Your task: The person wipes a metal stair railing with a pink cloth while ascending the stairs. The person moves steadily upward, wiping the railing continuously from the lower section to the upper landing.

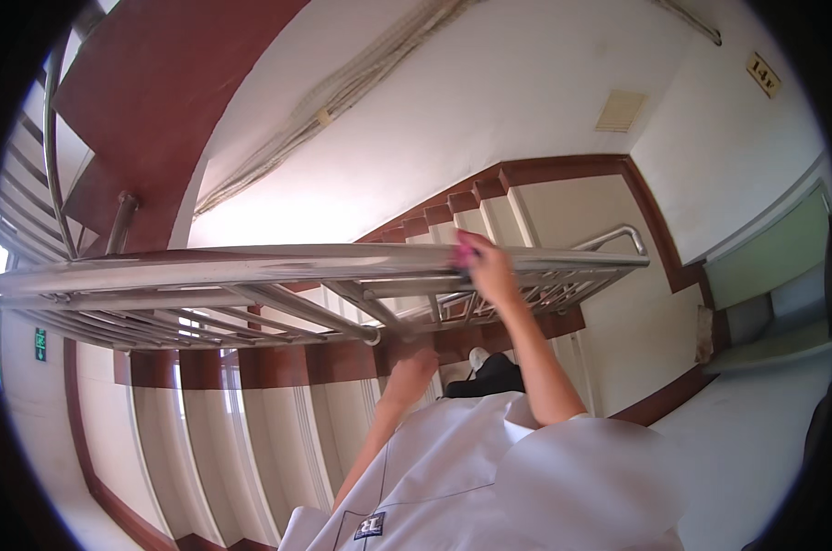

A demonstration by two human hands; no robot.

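A pink cloth (pixel 465 249) is in my right hand (pixel 492 272), pressed against the round top tube of a stainless steel stair handrail (pixel 306 263). The fingers curl over the cloth and hide part of it. Lower and to the left, my left hand (pixel 414 375) hangs in front of my body, below the railing. It is blurred, and its fingertips are hard to make out, so whether it holds anything does not show. Metal balusters (pixel 292 310) run beneath the handrail.
Pale stair treads (pixel 278 441) with dark red edging descend at the left. Beyond the railing, another flight (pixel 488 213) meets a landing (pixel 581 206). A green door (pixel 771 248) stands at the right. Cables (pixel 319 120) run along the white wall. My shoe (pixel 479 358) shows below the rail.
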